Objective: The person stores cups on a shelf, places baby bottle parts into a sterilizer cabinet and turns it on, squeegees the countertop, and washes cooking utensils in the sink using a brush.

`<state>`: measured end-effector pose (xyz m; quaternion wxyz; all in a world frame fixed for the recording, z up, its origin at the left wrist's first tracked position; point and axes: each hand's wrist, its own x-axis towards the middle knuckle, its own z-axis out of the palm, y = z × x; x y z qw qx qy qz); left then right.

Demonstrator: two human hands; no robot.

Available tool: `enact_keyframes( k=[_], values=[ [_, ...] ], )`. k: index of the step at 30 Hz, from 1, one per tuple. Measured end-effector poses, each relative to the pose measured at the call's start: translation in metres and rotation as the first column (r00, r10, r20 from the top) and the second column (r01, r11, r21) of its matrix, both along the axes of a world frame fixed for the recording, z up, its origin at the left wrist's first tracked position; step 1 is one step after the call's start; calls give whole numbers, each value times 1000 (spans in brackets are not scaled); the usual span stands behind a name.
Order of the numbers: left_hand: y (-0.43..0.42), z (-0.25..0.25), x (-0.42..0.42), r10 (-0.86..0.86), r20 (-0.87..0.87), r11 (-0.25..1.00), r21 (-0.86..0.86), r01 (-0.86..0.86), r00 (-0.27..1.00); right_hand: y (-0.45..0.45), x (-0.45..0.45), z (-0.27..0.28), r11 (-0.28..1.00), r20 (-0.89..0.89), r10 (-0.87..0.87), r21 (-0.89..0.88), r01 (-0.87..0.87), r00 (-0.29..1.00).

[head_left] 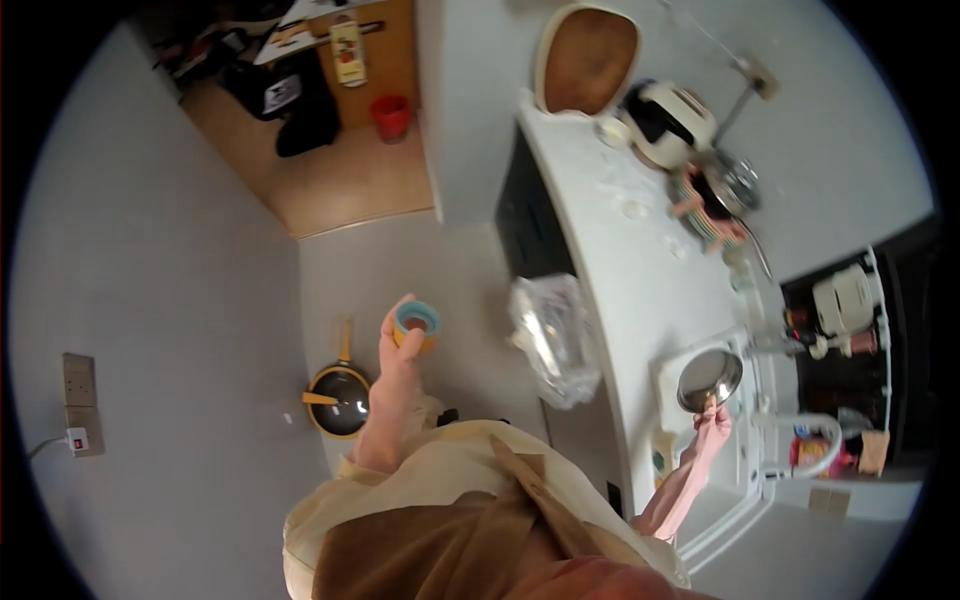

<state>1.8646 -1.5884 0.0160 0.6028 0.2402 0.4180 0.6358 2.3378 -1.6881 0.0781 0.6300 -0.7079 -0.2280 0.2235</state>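
Note:
My left hand (400,345) is wrapped round a small cup (417,320), blue at the rim and yellow-orange lower down, held above the floor left of the counter. Over the sink at the right, my right hand (712,420) pinches the near edge of a round, shiny metal bowl (710,380). The bowl is tilted, and its inside faces the camera. Between the two hands, a clear plastic bag (556,340) hangs at the counter's edge.
A pan with a yellow handle (340,400) lies on the floor by the left wall. The white counter (610,230) carries a rice cooker (668,125), a brown-faced board (588,60) and a glass-lidded pot (730,185). A faucet (775,345) and a rack (882,330) stand beyond the sink.

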Motion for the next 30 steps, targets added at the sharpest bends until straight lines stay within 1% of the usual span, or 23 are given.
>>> enact_keyframes(
  k=[2,3,4,6,8,9,11,12,13,14,15,17,18,19,20,21,22,23,24,27,28,30],
  values=[
    [22,-4,-50,43,23,999,21,-43,999,67,-65,6,975,63,222,20,-223,973],
    [31,-5,-76,52,28,998,31,-53,998,100,-104,11,943,228,330,-29,-332,916],
    [39,0,-100,81,22,996,29,-82,996,134,-143,15,905,384,414,-75,-419,825],
    [66,9,-146,138,9,990,38,-138,990,194,-227,31,775,617,558,-147,-614,555],
    [92,15,-189,186,-13,982,32,-186,982,249,-299,45,538,567,737,-160,-827,370],
    [104,15,-206,206,-12,978,23,-206,978,276,-327,42,443,560,777,-161,-882,288],
    [132,12,-238,251,0,968,12,-251,968,334,-373,12,296,508,839,-121,-947,197],
    [148,8,-252,278,12,960,11,-278,960,362,-399,4,238,510,848,-116,-964,148],
    [164,-1,-264,303,31,953,11,-303,953,386,-428,11,191,481,870,-121,-974,111],
    [181,-10,-275,327,50,945,12,-328,944,408,-452,24,176,639,769,-157,-972,36],
    [197,-19,-286,351,69,936,12,-352,934,436,-469,18,156,645,763,-226,-961,-28],
    [239,-33,-310,406,60,914,-36,-404,912,500,-505,4,88,579,814,-182,-979,-34],
    [264,-35,-324,400,51,916,-29,-399,915,533,-525,2,58,554,831,-160,-985,-41],
    [290,-36,-336,454,52,891,-49,-452,889,565,-546,1,29,529,848,-137,-990,-48],
    [313,-36,-341,505,56,862,-83,-500,861,600,-558,6,6,611,784,-187,-982,-111],
    [342,-32,-351,559,66,827,-110,-551,827,637,-580,13,-19,633,763,-185,-982,-134],
    [368,-24,-364,616,40,781,-159,-604,787,675,-602,21,-44,654,740,-184,-982,-156],
    [397,-22,-375,638,115,769,-147,-622,762,712,-624,30,-70,674,717,-183,-981,-177],
    [418,-22,-387,656,175,754,-144,-641,734,749,-644,37,-123,677,701,-193,-973,-223],
    [476,6,-423,712,164,700,-102,-706,682,853,-733,20,-195,766,567,-233,-953,-303],
    [495,11,-439,728,129,685,-87,-723,674,883,-768,17,-228,783,524,-250,-941,-335],
    [529,6,-476,772,116,634,-79,-769,624,934,-844,6,-331,803,456,-246,-911,-383]
  ],
)
